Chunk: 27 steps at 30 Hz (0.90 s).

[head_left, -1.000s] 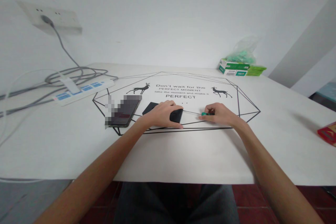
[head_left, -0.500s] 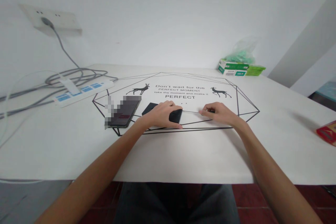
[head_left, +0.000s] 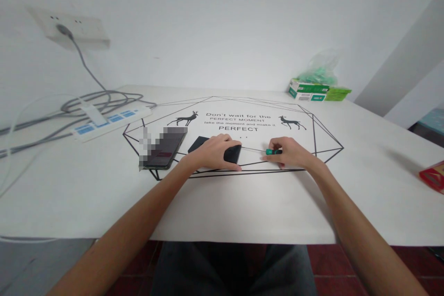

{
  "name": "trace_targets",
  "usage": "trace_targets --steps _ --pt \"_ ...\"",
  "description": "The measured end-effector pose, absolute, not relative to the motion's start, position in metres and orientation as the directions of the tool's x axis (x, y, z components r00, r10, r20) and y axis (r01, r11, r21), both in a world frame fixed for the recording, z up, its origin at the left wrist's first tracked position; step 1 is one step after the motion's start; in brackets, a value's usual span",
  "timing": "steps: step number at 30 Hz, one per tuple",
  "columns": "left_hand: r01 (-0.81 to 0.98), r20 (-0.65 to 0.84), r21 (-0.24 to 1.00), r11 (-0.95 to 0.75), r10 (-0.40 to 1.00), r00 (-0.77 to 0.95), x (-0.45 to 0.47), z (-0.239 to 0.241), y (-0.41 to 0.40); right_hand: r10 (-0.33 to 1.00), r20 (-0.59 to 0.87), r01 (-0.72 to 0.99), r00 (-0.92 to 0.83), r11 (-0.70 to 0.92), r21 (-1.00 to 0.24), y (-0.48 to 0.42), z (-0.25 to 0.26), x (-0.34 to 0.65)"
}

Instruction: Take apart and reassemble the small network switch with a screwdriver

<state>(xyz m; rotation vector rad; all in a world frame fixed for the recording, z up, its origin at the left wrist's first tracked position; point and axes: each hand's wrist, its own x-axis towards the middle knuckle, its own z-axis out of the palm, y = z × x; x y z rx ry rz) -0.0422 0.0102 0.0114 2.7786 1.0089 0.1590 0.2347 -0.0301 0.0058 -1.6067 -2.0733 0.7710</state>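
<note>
While the left hand [head_left: 213, 150] lies flat on the black case [head_left: 233, 154], the right hand [head_left: 294, 154] pinches the screwdriver [head_left: 274, 151], shaft pointing left toward it.

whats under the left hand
A flat black box lies on the table under the left hand, both ends sticking out. The hand covers its middle, so that part cannot be seen. The right hand holds a screwdriver beside it.
</note>
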Motion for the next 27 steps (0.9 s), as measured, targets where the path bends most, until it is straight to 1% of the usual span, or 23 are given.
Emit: trace_targets --steps 2,6,12,16,19,22,25,27 --pt "0.624 0.039 0.203 -0.755 0.643 0.765 -0.0419 0.0119 0.0097 0.968 -0.030 0.751 -0.249 0.173 -0.637 -0.0311 0.0071 0.2328" --pt "0.625 0.032 0.193 -0.756 0.642 0.766 -0.0413 0.0134 0.0088 0.965 0.036 0.793 -0.261 0.236 -0.562 -0.0307 0.0087 0.2312" --pt "0.626 0.030 0.184 -0.758 0.641 0.767 -0.0414 0.0135 0.0089 0.960 0.024 0.801 -0.279 0.246 -0.546 -0.0305 0.0096 0.2328" --pt "0.630 0.021 0.181 -0.755 0.644 0.765 -0.0411 0.0146 0.0080 0.960 0.012 0.825 -0.279 0.246 -0.509 -0.0292 0.0087 0.2338" --pt "0.628 0.024 0.181 -0.757 0.642 0.766 -0.0409 0.0150 0.0076 0.954 0.025 0.797 -0.299 0.264 -0.543 -0.0283 0.0079 0.2348" --pt "0.626 0.030 0.181 -0.759 0.640 0.768 -0.0414 0.0140 0.0081 0.947 0.027 0.740 -0.321 0.269 -0.616 -0.0296 0.0078 0.2351" --pt "0.622 0.036 0.181 -0.762 0.637 0.770 -0.0421 0.0123 0.0091 0.950 -0.024 0.681 -0.310 0.205 -0.703 -0.0328 0.0085 0.2334" --pt "0.620 0.039 0.180 -0.764 0.635 0.772 -0.0422 0.0116 0.0097 0.953 -0.063 0.674 -0.297 0.163 -0.721 -0.0343 0.0088 0.2317"
